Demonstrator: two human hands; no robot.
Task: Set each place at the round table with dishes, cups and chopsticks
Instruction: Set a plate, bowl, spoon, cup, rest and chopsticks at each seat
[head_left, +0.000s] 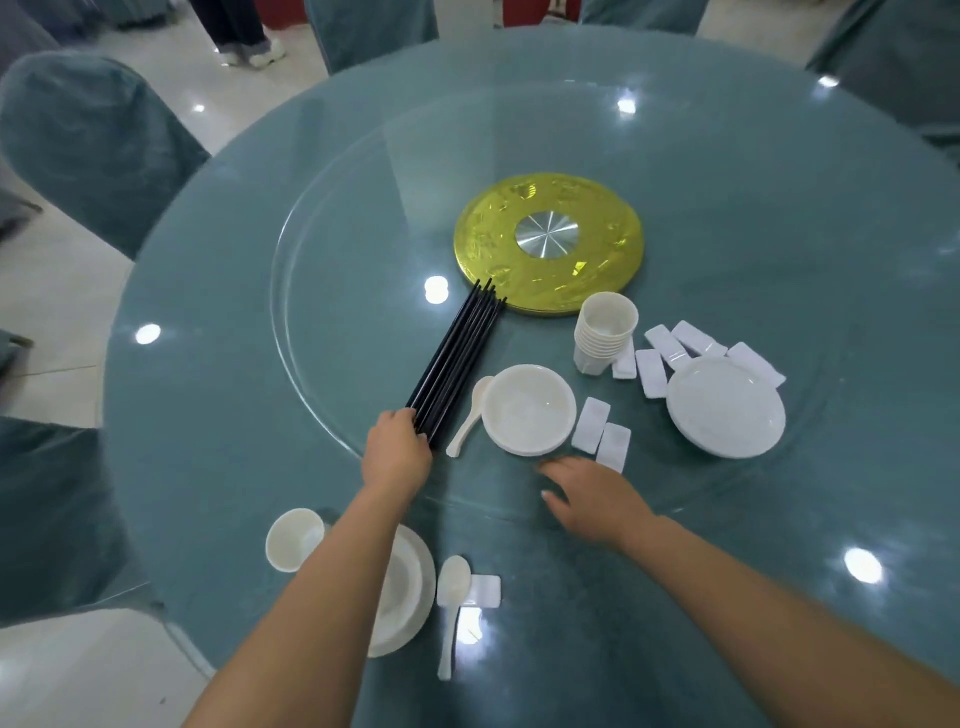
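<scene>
A bundle of black chopsticks (457, 358) lies on the glass turntable (332, 291). My left hand (397, 449) curls its fingers over the bundle's near end. My right hand (592, 493) rests flat on the glass, fingers spread, just below a stack of white bowls (529, 409) with a spoon (467, 415) beside it. Further right stand stacked cups (605, 330), a stack of plates (726, 406) and several white chopstick rests (670, 348). Near me a place holds a cup (293, 540), a plate with bowl (410, 587), a spoon (451, 608) and a rest (485, 591).
A gold disc with a silver hub (548, 241) marks the round table's (208, 415) centre. Chairs in teal covers (93, 140) stand around the table. A person's legs and shoes (244, 41) show on the tiled floor at the far left.
</scene>
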